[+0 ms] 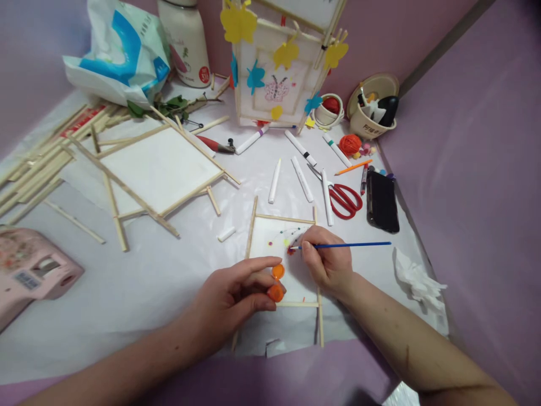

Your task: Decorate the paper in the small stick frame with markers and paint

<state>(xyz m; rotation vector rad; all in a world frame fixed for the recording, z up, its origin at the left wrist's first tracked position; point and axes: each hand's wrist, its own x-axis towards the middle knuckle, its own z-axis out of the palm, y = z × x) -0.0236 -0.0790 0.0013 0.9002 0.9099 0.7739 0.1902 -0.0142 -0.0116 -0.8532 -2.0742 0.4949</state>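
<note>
A small wooden stick frame (251, 231) with a white paper panel (298, 285) lies flat in front of me. On the paper are small red and yellow spots and a dotted dark line. My right hand (328, 256) pinches a blue-handled paintbrush (359, 245), its tip touching a red spot on the paper. My left hand (243, 287) holds a small orange paint pot (276, 292) between thumb and fingers, over the frame's left side. The pot's flipped-open orange lid (278, 271) sits just above it, by the index finger.
White markers (301, 179), red-handled scissors (345, 200) and a phone (382, 202) lie beyond my right hand. A larger stick frame (156, 169) is at left, near a pink device (34, 270). A decorated lantern (276, 73) stands behind; crumpled tissue (420, 285) lies right.
</note>
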